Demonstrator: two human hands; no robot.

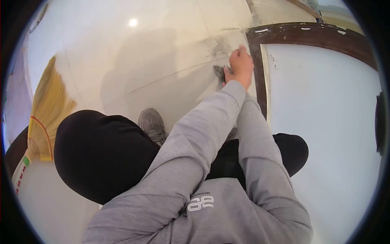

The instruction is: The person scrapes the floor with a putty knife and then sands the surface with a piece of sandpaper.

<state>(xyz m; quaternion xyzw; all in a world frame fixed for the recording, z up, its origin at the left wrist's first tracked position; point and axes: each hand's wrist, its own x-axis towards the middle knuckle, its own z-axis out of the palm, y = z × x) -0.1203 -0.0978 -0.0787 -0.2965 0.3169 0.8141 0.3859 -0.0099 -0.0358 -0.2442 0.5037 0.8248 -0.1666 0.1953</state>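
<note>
My left hand [241, 67] is low at the floor [170, 61], beside the dark door-frame-like strip. Its fingers are curled, somewhat blurred, and a dark grey, pointed flat piece [218, 73] sticks out to the left from under them. The piece lies close against the pale floor; its kind is unclear. My left forearm crosses over the right sleeve [260, 130], which reaches to the same spot, and my right hand is hidden behind the left wrist. Dark grey smudges [217, 46] and thin lines mark the floor just beyond the hands.
A straw broom [50, 101] leans at the left, bristles up. To the right, a dark brown strip [260, 77] with white flecks borders a white panel [321, 89]. My bent knees and grey shoe [152, 124] are below the hands.
</note>
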